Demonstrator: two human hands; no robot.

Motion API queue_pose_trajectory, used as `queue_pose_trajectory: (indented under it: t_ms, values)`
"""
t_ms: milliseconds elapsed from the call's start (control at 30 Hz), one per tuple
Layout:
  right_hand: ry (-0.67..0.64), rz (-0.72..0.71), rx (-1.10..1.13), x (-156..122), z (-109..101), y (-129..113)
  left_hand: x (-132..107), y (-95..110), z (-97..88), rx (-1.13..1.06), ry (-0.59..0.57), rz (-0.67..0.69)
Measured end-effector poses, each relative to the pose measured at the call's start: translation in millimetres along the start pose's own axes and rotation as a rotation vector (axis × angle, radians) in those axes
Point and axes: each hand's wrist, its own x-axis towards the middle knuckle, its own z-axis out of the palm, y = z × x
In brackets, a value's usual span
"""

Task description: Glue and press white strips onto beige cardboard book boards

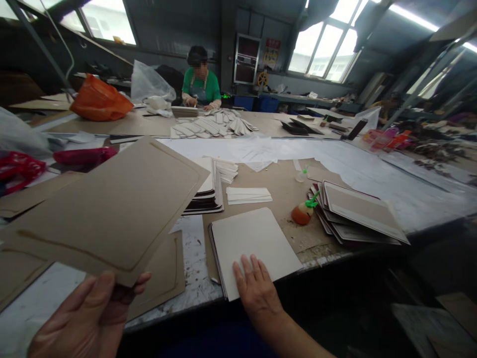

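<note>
- Grey-brown board (112, 199) filled the left of the frame, tilted above the table, a darker line running near its edges.
- The left hand (87, 313), at lower left, pinched its near corner between thumb and fingers.
- The right hand (257, 288), at lower centre, lay flat, fingers slightly spread, on a pale board (261, 233) that topped a low pile.
- The darker line looked like glue; careful handling probably called for fingertips clear of it, a light grip so the sheet did not bend, and a steady palm so the pile did not slide at the table's edge.
- Beyond the pile, near mid-frame, lay white strips (249, 195); right of it stood a squat bottle (302, 214) with a green top, just beside a leaning stack of boards (361, 209).
- Stains and scuffs marked the worktable (194, 258) along its near edge; white sheeting (324, 154) covered much of its right.
- At upper centre a person in green (212, 89) sat behind heaped pale pieces (219, 123); windows (324, 49) lit the dim room from upper right.
</note>
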Motion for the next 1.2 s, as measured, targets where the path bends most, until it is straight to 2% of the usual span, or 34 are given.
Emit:
queue_pose_trajectory:
  t_ms: [100, 167, 300, 467, 600, 700, 800, 900, 1000, 1200]
  values:
    - [0.006, 0.07, -0.04, 8.4, 11.0, -10.4, -21.3, 2.0, 17.0, -0.113, 0.001, -0.081]
    - [-0.014, 0.104, 0.003, 13.1, 9.4, -12.6, -29.6, 0.8, 26.6, -0.143, -0.011, -0.183]
    - [-0.131, 0.082, 0.295, 20.8, -24.4, 5.2, -35.3, -5.5, 37.3, -0.13, -0.125, -0.327]
    - [0.036, 0.178, 0.465, 41.1, -72.2, 52.3, -35.2, -12.8, 41.5, -0.096, -0.226, -0.29]
    - [0.125, 0.26, 0.446, 60.9, -91.0, 85.4, -33.2, -13.3, 43.1, -0.048, -0.29, -0.266]
    - [0.174, 0.299, 0.392, 69.7, -104.1, 97.6, -30.1, -12.1, 42.0, 0.029, -0.344, -0.234]
    - [0.219, 0.232, 0.409, 74.9, -116.1, 91.6, -29.5, -9.1, 41.8, 0.129, -0.442, -0.174]
    - [0.216, 0.036, 0.511, 80.5, -121.0, 73.5, -32.2, -4.1, 46.0, 0.194, -0.542, -0.134]
    - [0.21, -0.109, 0.514, 86.9, -119.3, 58.7, -34.7, 1.4, 52.8, 0.171, -0.626, -0.144]
    - [0.206, -0.165, 0.39, 91.3, -117.0, 55.7, -35.1, 10.3, 60.6, 0.13, -0.745, -0.171]
